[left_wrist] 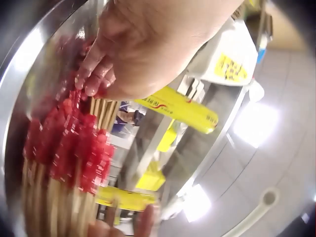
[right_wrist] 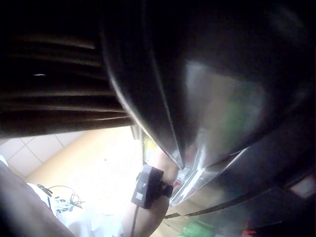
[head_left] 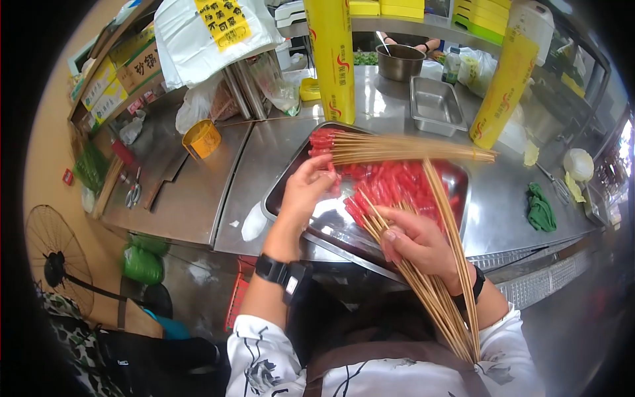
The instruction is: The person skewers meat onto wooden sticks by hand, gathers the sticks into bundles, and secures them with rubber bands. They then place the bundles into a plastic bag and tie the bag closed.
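My right hand point(head_left: 420, 239) grips a bundle of thin wooden skewers point(head_left: 436, 304) tipped with red meat. The bundle slants from over the tray down towards my apron. At the tray's left side, my left hand point(head_left: 305, 192) has its fingertips curled around a small piece of red meat point(head_left: 334, 173). The left wrist view shows wet fingertips point(left_wrist: 94, 81) just above the skewered meat point(left_wrist: 74, 148), somewhat blurred. A metal tray point(head_left: 465, 205) holds a heap of red meat point(head_left: 403, 182). Another skewer bundle point(head_left: 410, 147) lies across its far side.
Two yellow cling-film rolls point(head_left: 334, 66), point(head_left: 506, 92) stand behind the tray. Near them are a steel pan point(head_left: 433, 102) and a pot point(head_left: 400, 64). A green cloth point(head_left: 541, 208) lies right, scissors point(head_left: 134, 192) and a yellow cup point(head_left: 202, 139) left.
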`<state>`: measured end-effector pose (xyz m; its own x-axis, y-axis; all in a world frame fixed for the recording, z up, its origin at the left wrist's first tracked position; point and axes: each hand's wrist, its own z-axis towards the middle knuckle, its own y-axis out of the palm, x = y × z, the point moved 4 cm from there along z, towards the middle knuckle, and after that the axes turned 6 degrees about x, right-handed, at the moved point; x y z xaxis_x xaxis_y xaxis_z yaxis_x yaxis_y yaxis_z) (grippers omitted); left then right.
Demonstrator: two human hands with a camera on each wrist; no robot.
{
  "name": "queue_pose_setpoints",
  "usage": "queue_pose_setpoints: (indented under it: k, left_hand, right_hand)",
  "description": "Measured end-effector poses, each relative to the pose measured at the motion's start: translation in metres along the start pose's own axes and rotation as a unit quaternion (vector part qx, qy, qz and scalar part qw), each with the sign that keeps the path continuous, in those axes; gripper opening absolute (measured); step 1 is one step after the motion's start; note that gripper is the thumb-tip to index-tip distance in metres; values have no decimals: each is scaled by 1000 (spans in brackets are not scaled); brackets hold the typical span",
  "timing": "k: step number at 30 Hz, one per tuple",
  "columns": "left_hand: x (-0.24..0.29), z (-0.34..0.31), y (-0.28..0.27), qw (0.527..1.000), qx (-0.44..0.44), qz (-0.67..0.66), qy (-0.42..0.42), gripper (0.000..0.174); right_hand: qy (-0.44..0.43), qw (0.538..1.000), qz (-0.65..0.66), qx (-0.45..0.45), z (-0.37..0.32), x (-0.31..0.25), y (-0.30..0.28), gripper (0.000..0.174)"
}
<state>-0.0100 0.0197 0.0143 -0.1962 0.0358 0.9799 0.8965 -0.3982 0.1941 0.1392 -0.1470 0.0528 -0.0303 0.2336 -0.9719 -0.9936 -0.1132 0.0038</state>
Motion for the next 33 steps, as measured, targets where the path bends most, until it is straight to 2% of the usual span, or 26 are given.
queue_pose_setpoints:
  k: [2, 7, 11, 17, 20, 23, 33]
  left_hand:
    - [6, -13, 5, 988, 25, -148, -20, 32]
    - [12, -37, 26, 964, 18, -261, -38, 28]
    - [13, -43, 37, 961, 16, -274, -44, 27]
    - [16, -50, 40, 962, 24, -272, -32, 26]
    - [14, -50, 39, 965, 25, -261, -18, 26]
    - [15, -50, 41, 966, 27, -257, -4, 25]
    - [13, -57, 48, 972, 60, -213, 76, 19]
  right_hand:
    - [4, 1000, -17, 0, 0, 3, -1, 37]
    - [13, 998, -62, 12, 0, 5, -2, 36]
    - [20, 996, -90, 16, 0, 0, -3, 35]
    - [-56, 985, -160, 35, 2, 1, -4, 35]
    - [-27, 987, -158, 22, 1, -4, -3, 35]
    - [-44, 987, -150, 31, 1, -3, -3, 35]
    - [-12, 986, -162, 33, 2, -3, -4, 34]
